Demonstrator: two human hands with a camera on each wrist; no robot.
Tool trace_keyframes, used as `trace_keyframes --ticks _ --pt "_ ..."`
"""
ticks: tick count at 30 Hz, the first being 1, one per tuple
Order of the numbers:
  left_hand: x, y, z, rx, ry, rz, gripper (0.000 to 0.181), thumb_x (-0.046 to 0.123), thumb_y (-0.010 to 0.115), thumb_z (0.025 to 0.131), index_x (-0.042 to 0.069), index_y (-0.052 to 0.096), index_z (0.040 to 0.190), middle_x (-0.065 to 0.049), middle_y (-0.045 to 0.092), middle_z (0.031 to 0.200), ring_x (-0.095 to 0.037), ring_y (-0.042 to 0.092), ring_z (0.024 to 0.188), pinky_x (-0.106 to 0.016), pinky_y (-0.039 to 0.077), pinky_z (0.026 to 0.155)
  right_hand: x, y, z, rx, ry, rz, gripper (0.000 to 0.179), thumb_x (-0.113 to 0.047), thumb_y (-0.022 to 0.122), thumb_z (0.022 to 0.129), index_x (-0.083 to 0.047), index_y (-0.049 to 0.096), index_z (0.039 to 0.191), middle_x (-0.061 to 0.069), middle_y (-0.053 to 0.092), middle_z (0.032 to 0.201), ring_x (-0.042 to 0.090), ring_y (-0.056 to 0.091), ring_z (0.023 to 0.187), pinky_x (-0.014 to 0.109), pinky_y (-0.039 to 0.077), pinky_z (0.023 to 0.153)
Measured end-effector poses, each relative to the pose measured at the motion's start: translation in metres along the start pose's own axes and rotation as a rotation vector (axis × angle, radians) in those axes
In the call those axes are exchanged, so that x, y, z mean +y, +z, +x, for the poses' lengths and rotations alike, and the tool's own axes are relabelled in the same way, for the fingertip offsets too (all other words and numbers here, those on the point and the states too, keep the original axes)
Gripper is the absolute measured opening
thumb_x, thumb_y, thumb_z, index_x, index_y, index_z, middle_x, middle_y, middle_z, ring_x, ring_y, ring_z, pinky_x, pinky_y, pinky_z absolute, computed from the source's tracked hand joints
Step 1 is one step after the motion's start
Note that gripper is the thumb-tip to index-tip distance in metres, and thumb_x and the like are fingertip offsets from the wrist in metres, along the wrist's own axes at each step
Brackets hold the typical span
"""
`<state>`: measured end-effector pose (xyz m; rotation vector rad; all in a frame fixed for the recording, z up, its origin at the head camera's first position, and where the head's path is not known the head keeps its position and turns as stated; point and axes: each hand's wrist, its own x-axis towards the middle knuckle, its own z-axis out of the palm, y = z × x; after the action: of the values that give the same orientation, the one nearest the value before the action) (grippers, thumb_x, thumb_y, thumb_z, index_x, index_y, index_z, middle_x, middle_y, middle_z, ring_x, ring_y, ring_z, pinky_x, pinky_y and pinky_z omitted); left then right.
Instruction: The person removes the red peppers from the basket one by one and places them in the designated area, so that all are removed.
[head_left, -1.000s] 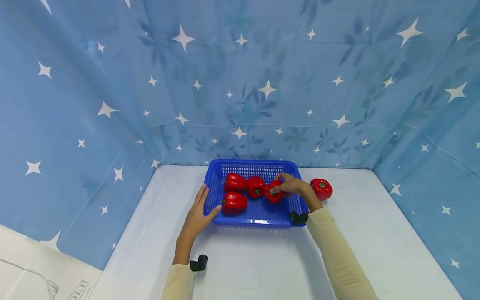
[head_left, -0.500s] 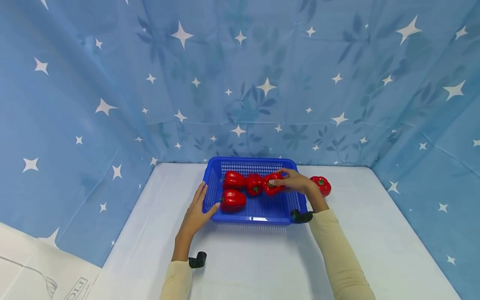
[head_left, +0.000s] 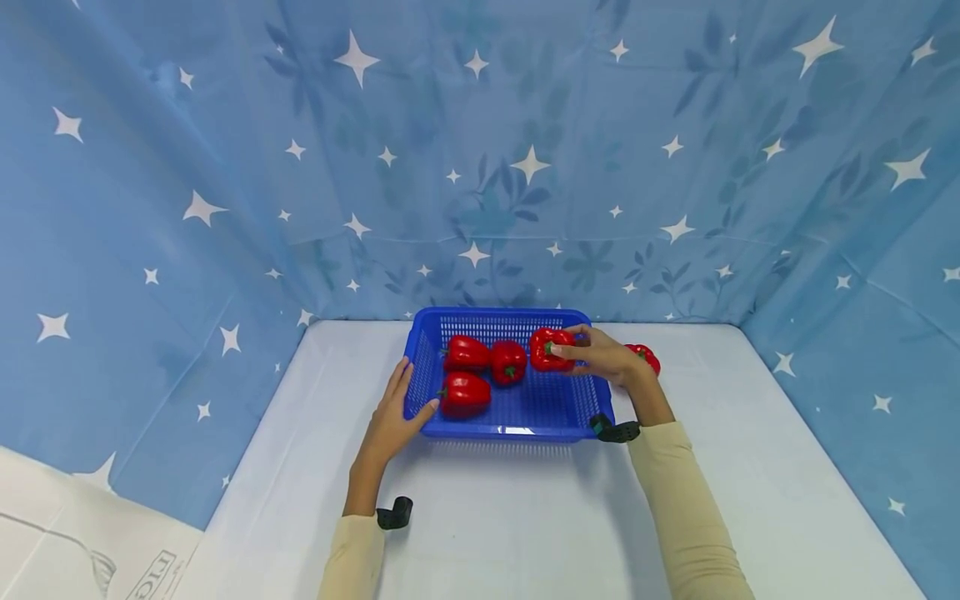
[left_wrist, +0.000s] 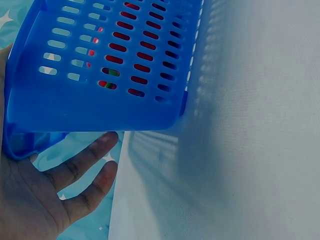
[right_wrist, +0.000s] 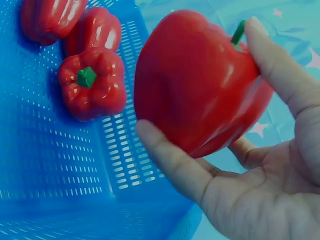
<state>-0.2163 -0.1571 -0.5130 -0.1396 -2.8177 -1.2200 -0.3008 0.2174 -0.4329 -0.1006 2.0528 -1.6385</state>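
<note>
A glossy red bell pepper with a green stem [head_left: 550, 349] is in my right hand [head_left: 603, 357], raised over the right part of the blue plastic basket [head_left: 510, 432]. In the right wrist view, thumb and fingers hold this bell pepper [right_wrist: 195, 85] from both sides, thumb by the stem. Inside the basket lie three more red bell peppers, one at front left [head_left: 465, 395], one behind it [head_left: 467, 354] and one in the middle [head_left: 508, 363]. My left hand [head_left: 390, 423] rests at the basket's left edge; its visible fingers [left_wrist: 90, 195] are extended and spread beside the basket wall.
Another red bell pepper [head_left: 643, 358] sits on the white table [head_left: 495, 525] right of the basket, partly hidden behind my right hand. Blue star-patterned curtains [head_left: 480, 167] enclose the table's back and sides. Each wrist carries a small black camera mount [head_left: 395, 512].
My right hand has lifted the bell pepper from the basket's right part, up and toward the back. My left hand stays at the basket's left edge. The head view has tilted slightly.
</note>
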Motion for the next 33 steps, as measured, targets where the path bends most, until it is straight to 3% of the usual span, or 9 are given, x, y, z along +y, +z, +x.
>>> trace_keyframes --ticks 8,13,19,24,33 --pt "0.0 0.0 0.0 -0.001 0.001 -0.001 0.089 0.055 0.061 0.089 0.018 0.018 0.158 0.001 0.009 0.166 -0.039 0.022 0.149 -0.065 0.033 0.107 0.001 -0.007 -0.008 -0.021 -0.093 0.186 0.073 -0.018 0.064 0.095 -0.021 0.022 0.154 0.024 0.021 0.152 0.045 0.035 0.138 0.049 0.051 0.099" --pt "0.001 0.0 0.0 -0.008 0.002 0.006 0.088 0.057 0.059 0.089 0.02 0.018 0.158 0.003 0.008 0.166 -0.037 0.021 0.15 -0.065 0.033 0.108 0.001 -0.016 -0.016 -0.005 -0.148 0.235 0.076 -0.012 0.06 0.097 -0.017 0.015 0.157 0.023 0.014 0.155 0.043 0.029 0.141 0.045 0.052 0.098" --pt "0.002 -0.001 0.0 -0.001 -0.001 0.008 0.088 0.055 0.06 0.089 0.018 0.018 0.158 0.0 0.01 0.166 -0.039 0.022 0.149 -0.066 0.033 0.106 -0.003 -0.032 -0.031 0.037 -0.237 0.32 0.075 -0.009 0.056 0.098 -0.012 0.011 0.157 0.017 0.021 0.15 0.03 0.041 0.13 0.04 0.053 0.097" --pt "0.002 0.0 0.001 0.003 0.0 0.012 0.089 0.055 0.06 0.088 0.018 0.019 0.158 -0.002 0.011 0.166 -0.041 0.023 0.148 -0.067 0.034 0.105 -0.006 -0.047 -0.047 0.093 -0.316 0.406 0.071 -0.005 0.055 0.097 -0.016 0.016 0.155 0.004 0.029 0.142 0.022 0.046 0.124 0.041 0.054 0.095" --pt "-0.001 0.0 0.001 0.003 0.0 0.009 0.088 0.056 0.059 0.089 0.018 0.019 0.158 0.002 0.01 0.166 -0.039 0.022 0.149 -0.066 0.034 0.106 0.003 -0.074 -0.071 0.248 -0.411 0.487 0.06 -0.007 0.053 0.099 -0.02 0.022 0.148 -0.002 0.036 0.137 0.018 0.041 0.125 0.032 0.059 0.084"
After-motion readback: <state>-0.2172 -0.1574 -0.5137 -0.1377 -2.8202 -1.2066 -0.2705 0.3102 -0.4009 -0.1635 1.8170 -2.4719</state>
